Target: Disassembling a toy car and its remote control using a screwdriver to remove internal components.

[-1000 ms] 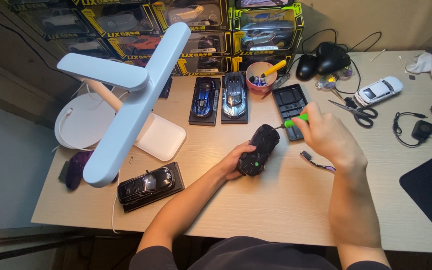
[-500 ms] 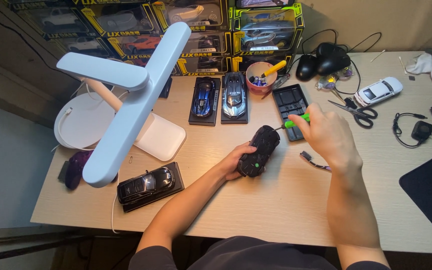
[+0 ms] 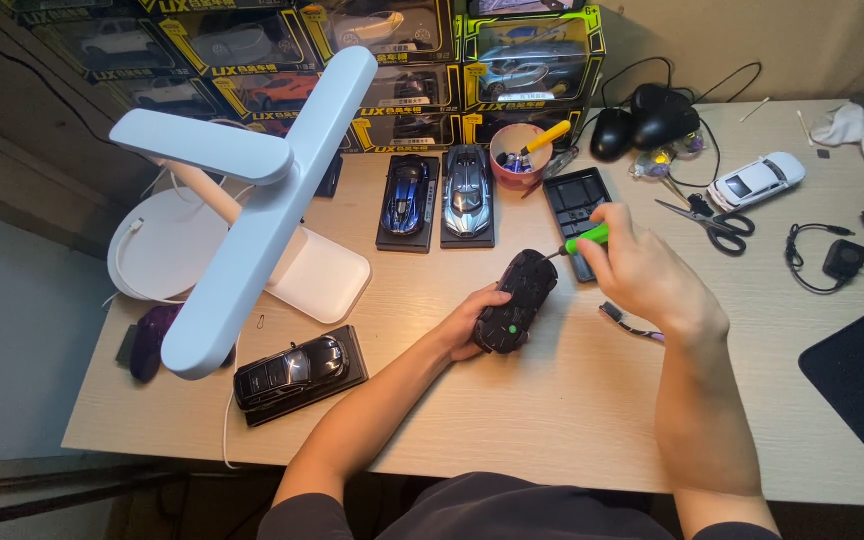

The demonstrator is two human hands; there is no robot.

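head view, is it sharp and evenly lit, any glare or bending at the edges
Head view: mostly sharp; warm light on the desk, dark toward the left floor and the shelf of boxed cars. No strong glare; the white lamp is bright but not blown out. Wide-lens bending shows at the desk edges. Right hand and toy car are crisp.

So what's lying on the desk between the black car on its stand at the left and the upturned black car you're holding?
Head view: only the left hand and forearm. Otherwise bare desk between the black display car and the upturned car.
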